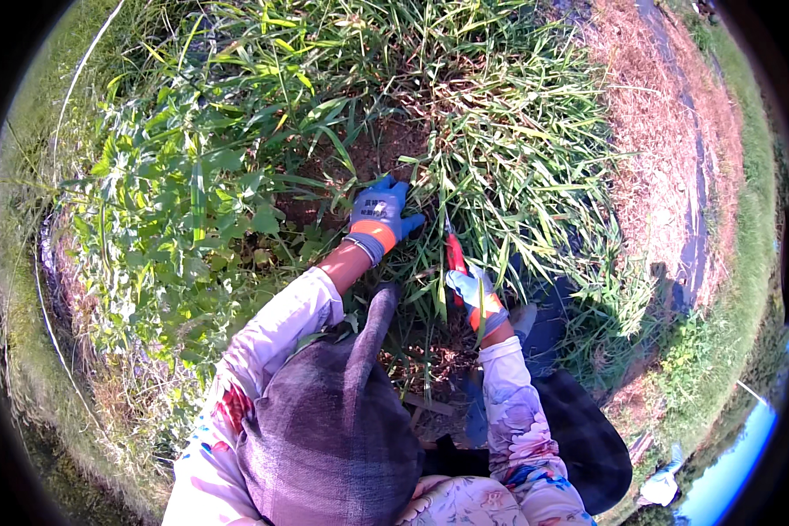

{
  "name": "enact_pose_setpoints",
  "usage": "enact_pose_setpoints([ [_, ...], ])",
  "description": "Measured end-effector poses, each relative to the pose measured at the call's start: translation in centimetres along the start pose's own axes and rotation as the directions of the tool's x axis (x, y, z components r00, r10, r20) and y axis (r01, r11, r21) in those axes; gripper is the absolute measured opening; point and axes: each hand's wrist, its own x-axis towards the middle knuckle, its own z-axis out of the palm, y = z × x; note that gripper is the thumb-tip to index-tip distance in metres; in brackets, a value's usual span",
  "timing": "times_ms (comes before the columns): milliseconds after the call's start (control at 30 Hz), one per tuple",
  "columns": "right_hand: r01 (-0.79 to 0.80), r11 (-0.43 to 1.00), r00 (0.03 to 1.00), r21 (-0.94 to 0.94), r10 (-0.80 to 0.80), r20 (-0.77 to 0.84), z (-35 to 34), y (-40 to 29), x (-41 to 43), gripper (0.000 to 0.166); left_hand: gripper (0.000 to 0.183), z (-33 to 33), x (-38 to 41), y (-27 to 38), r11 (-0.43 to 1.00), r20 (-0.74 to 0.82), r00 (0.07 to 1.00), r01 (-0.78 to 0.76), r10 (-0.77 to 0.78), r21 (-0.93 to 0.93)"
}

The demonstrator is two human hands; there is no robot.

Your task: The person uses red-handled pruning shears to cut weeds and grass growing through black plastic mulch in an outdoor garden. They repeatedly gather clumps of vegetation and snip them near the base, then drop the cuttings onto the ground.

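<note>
My left hand [382, 214], in a blue-coated work glove with an orange cuff, lies on the grass stems beside a patch of bare soil [388, 144]; its fingertips are partly among the blades, so any hold is unclear. To its right, my right hand [477, 292], gloved alike, is closed round the red handle of a hand tool [455, 253]. The metal part of the tool points up into the long grass [519, 158], where its end is hidden. Leafy green plants [191, 197] grow to the left of my left hand.
A strip of dry straw-like mulch [644, 151] and dark ground sheeting [693, 197] run along the right. A black rounded object [582, 440] is beside my right forearm. A cloth hat [335, 434] covers the lower middle. A pale curved line [56, 342] runs at the left.
</note>
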Motion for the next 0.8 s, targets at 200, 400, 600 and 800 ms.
enact_pose_setpoints([
  [200,-0.025,0.981,0.999,-0.191,0.018,-0.037,0.1,0.1,-0.1,0.014,0.049,0.7,2.1,0.9,0.993,0.153,0.986,0.050,-0.067,0.109],
  [400,-0.004,0.979,1.000,-0.203,0.000,-0.020,-0.2,-0.2,0.1,0.014,0.042,1.1,3.8,0.5,0.991,0.249,0.962,0.091,-0.113,0.101],
  [600,-0.066,0.939,0.997,-0.339,0.046,-0.067,-0.9,-1.2,0.3,0.016,0.036,0.7,4.0,1.1,0.996,0.286,0.957,0.025,-0.047,0.081],
  [800,-0.014,0.996,1.000,-0.090,0.016,0.012,-0.2,-1.0,-0.1,0.018,0.035,1.6,5.2,-0.9,0.993,0.291,0.950,0.095,-0.110,0.067],
])
